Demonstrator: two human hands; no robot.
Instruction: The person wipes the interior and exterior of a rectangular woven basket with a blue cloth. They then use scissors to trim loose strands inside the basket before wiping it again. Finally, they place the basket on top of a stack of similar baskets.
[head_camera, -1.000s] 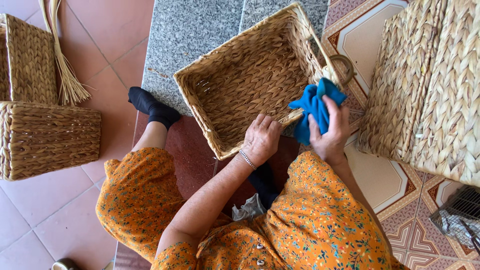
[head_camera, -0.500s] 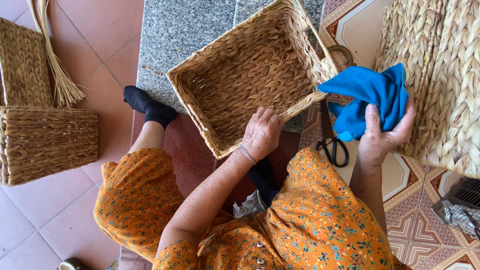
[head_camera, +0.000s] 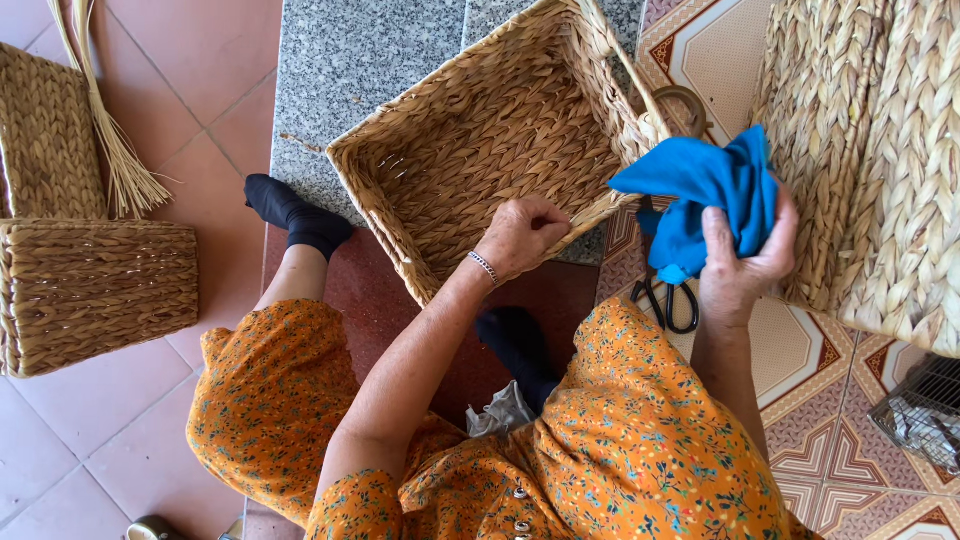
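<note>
The basket (head_camera: 500, 150) sat tilted on the stone step (head_camera: 340, 70), floor open leftward. The left hand (head_camera: 522, 235) gripped its near rim; the right hand (head_camera: 745, 265) clutched a blue cloth (head_camera: 700, 190).

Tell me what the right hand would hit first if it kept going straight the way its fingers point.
Probably the stacked woven baskets just beyond the right hand, which grips the blue cloth. Depth is unclear from above.

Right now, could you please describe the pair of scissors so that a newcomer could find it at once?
Start at the big open woven basket that the left hand grips by its near rim. Just to its right, on the patterned floor tiles below the blue cloth in the right hand, lie the scissors: the only black-handled thing there.
</note>
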